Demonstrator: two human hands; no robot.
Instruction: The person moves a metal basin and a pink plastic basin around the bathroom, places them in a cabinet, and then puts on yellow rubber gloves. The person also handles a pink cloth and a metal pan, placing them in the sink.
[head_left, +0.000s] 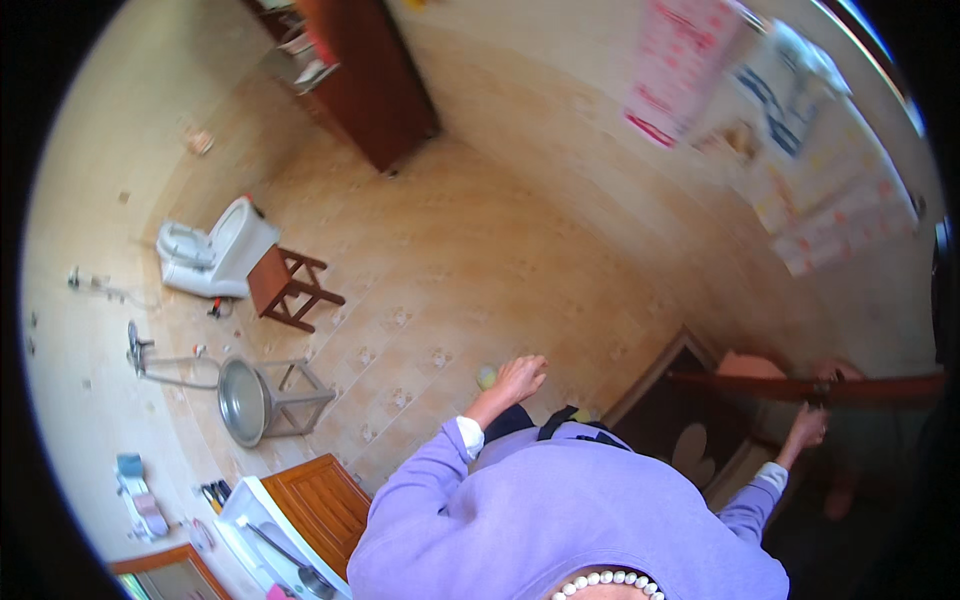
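Note:
My right hand (808, 427) is at the door handle (821, 391), its fingers closed around the near part of it. The reddish-brown wooden door (885, 388) shows edge-on, and its lower part is in shadow. My left hand (517, 379) hangs in front of my body above the tiled floor (435, 300). Its fingers are loosely bent and nothing shows in it, though the palm is hidden. A dark floor mat (649, 401) with a pale shape on it lies at the doorway, between my body and the door.
A wooden stool (274, 281) stands beside a white toilet (225, 251). Nearer, a metal basin (244, 401) rests on a grey stool (307, 397). A washbasin cabinet (319, 502) holds a ladle (281, 547). Towels (682, 67) hang on the right wall; a tall brown cabinet (367, 90) stands far back.

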